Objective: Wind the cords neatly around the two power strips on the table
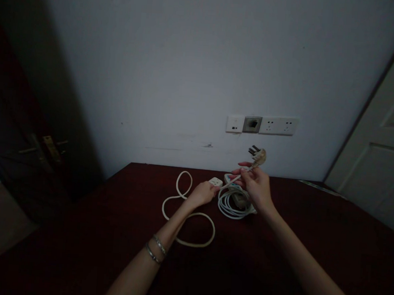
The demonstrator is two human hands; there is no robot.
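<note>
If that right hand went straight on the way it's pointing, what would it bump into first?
Most likely the pale wall, somewhere near the row of wall sockets. The plug above the right hand might touch first; depth is hard to judge.

No text legible (too dim).
</note>
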